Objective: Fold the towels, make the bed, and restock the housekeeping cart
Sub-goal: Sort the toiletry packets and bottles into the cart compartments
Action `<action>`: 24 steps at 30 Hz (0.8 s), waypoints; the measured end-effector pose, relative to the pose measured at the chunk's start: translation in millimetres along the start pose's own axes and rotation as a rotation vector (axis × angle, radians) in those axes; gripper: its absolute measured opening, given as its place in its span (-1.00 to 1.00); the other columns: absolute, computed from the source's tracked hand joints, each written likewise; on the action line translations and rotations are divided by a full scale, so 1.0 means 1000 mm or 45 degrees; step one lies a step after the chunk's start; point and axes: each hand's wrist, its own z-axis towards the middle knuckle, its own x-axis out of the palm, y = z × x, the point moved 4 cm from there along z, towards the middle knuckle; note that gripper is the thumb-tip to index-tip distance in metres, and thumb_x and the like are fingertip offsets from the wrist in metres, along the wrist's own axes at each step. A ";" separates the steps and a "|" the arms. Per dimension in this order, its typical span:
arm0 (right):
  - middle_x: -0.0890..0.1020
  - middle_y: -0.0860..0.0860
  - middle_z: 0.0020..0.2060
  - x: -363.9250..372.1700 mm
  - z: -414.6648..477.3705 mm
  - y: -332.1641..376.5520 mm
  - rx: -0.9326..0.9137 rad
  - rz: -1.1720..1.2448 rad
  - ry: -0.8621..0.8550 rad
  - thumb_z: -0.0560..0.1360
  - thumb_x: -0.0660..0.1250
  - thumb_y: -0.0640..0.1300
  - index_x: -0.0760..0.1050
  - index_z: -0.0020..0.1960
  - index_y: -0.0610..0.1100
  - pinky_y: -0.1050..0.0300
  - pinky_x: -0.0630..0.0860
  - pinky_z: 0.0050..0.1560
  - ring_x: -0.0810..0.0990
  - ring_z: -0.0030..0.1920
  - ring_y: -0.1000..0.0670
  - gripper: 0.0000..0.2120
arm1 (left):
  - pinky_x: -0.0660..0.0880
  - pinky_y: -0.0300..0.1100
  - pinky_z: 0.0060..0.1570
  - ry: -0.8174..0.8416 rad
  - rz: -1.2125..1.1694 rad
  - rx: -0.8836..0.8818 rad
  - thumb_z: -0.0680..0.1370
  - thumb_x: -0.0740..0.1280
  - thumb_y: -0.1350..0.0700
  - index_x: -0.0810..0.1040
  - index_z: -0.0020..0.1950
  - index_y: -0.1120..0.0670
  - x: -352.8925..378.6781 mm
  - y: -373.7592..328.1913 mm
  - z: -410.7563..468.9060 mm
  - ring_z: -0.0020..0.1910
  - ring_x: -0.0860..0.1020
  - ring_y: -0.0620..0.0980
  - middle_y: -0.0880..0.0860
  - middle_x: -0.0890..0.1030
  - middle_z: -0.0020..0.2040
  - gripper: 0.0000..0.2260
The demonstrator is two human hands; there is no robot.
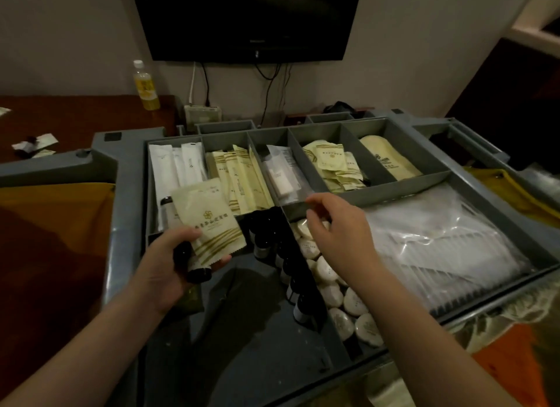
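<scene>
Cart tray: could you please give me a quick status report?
Left hand holds cream sachet and dark bottles. Right hand loosely curled above wrapped soaps, apparently empty. Nothing blocking the tray.

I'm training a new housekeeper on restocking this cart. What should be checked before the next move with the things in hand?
1. Left hand holds cream sachet and dark bottle: ok.
2. Right hand empty: cannot tell; fingers curl above the soaps.
3. Matching sachets found in a back-row compartment: ok.
4. Bottle compartment appears to have free floor: ok.
</scene>
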 end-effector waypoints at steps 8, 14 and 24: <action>0.45 0.07 0.18 0.048 0.000 0.074 -0.170 0.184 0.314 0.57 0.25 0.03 0.40 0.33 -0.02 -0.02 0.43 0.23 0.44 0.19 0.07 -0.64 | 0.58 -0.10 -0.41 0.180 0.176 -0.085 0.20 0.30 0.23 0.57 0.01 0.20 0.010 0.005 -0.005 -0.31 0.64 0.08 0.17 0.66 -0.22 -0.62; 0.51 0.10 0.16 0.061 0.008 0.072 0.065 0.463 0.392 0.54 0.32 -0.03 0.22 0.43 0.08 0.05 0.54 0.13 0.53 0.13 0.07 -0.49 | 0.48 -0.22 -0.54 0.178 0.316 -0.024 0.22 0.24 0.22 0.53 -0.01 0.22 0.013 0.001 -0.007 -0.45 0.60 0.00 0.11 0.63 -0.37 -0.64; 0.60 0.08 -0.18 -0.005 0.065 -0.022 0.406 0.439 -0.123 0.56 0.30 -0.07 0.56 0.04 -0.01 0.31 0.44 -0.21 0.52 -0.23 0.23 -0.90 | 0.53 -0.14 -0.46 0.154 0.120 -0.048 0.19 0.36 0.32 0.54 -0.07 0.10 0.001 0.004 0.008 -0.33 0.59 -0.01 0.07 0.57 -0.23 -0.66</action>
